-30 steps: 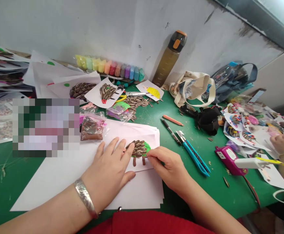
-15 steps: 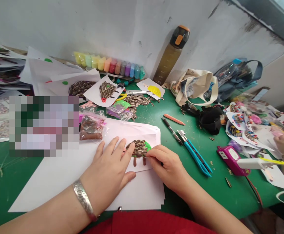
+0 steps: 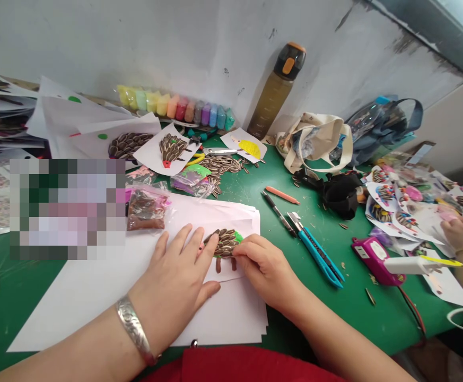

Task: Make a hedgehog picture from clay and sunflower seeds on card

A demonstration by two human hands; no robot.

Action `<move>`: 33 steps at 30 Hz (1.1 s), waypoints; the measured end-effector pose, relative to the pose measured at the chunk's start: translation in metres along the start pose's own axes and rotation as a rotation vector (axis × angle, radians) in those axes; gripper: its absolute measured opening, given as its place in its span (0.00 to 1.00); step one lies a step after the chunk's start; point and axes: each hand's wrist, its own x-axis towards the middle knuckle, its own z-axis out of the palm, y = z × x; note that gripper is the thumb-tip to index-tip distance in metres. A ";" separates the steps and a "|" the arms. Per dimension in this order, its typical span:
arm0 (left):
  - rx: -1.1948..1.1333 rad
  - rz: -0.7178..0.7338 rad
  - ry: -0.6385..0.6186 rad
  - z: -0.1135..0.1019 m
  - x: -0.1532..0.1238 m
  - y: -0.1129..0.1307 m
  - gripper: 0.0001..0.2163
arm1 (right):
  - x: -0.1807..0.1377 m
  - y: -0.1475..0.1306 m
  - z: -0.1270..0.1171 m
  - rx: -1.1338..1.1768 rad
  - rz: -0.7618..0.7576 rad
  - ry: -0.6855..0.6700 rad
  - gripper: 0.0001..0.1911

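Note:
A hedgehog-shaped picture point(image 3: 224, 244) lies on a small white sheet, its back covered in striped sunflower seeds, with green clay point(image 3: 238, 237) bare at its right end and two brown legs below. My left hand point(image 3: 175, 273) rests flat with fingers spread, its index finger over the picture's left side. My right hand point(image 3: 269, 270) is closed in a pinch at the right end of the picture, touching the green clay; whatever its fingertips hold is hidden. Beneath lies a stack of white paper point(image 3: 231, 313).
Beyond the paper lies a seed pile point(image 3: 223, 165). To the right are a pen point(image 3: 279, 212), an orange stick point(image 3: 282, 194) and a blue cutter point(image 3: 316, 252). A bag of brown clay point(image 3: 147, 209) touches the stack. A bottle point(image 3: 277, 87) stands by the wall. Another person's hand point(image 3: 460, 233) is far right.
The whole view has shifted slightly. My left hand stays flat on the sheet, and my right hand keeps its pinch at the picture's right end with barely any movement.

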 end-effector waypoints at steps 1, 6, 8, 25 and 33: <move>0.000 0.001 0.002 0.000 0.000 0.000 0.30 | 0.000 0.000 0.001 -0.004 0.002 -0.002 0.10; 0.006 -0.003 0.002 -0.001 0.000 0.001 0.30 | 0.000 0.001 0.002 -0.021 0.006 0.006 0.10; 0.007 -0.003 -0.002 0.000 0.000 0.001 0.29 | -0.001 0.000 0.000 -0.022 0.026 0.028 0.09; -0.001 -0.014 -0.002 0.000 0.000 0.000 0.29 | -0.002 0.007 0.003 -0.125 0.029 0.035 0.08; 0.004 -0.016 -0.008 0.002 -0.001 -0.001 0.30 | 0.001 0.010 -0.003 -0.010 0.095 0.104 0.07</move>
